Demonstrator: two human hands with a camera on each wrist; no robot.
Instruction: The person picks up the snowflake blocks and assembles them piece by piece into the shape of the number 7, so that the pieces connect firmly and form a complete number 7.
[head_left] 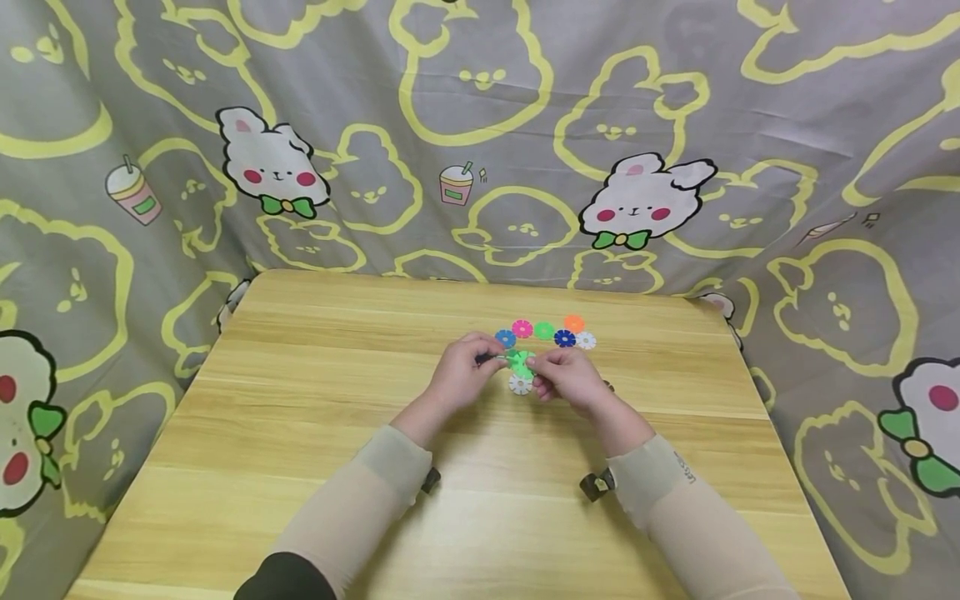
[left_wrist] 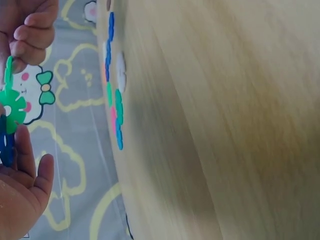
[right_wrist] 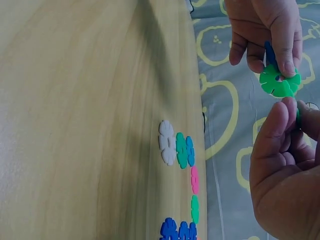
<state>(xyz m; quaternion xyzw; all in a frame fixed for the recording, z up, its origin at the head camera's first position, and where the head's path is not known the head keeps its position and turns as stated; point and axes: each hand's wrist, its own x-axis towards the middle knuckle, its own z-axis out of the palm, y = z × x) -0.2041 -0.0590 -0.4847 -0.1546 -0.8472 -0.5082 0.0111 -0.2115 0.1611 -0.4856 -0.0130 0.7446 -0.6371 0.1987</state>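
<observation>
Notched plastic discs are in both hands, raised over the table. My left hand (head_left: 456,372) pinches a green disc (right_wrist: 272,86) between thumb and fingers, with a dark blue disc (right_wrist: 270,53) joined to it and partly hidden by the hand. My right hand (head_left: 572,380) grips a light green disc (left_wrist: 8,74) by its edge. That disc stands edge-on against the left hand's green disc, meeting it at the rim. Just below the hands in the head view, a white disc (head_left: 521,385) lies on the table.
Loose discs lie beyond the hands: blue (head_left: 505,338), pink (head_left: 522,328), green (head_left: 543,331), dark blue (head_left: 564,338), orange (head_left: 574,322) and white (head_left: 587,340). A darker green disc (right_wrist: 181,150) lies beside the nearer white one. A patterned curtain (head_left: 360,167) surrounds the wooden table (head_left: 300,400).
</observation>
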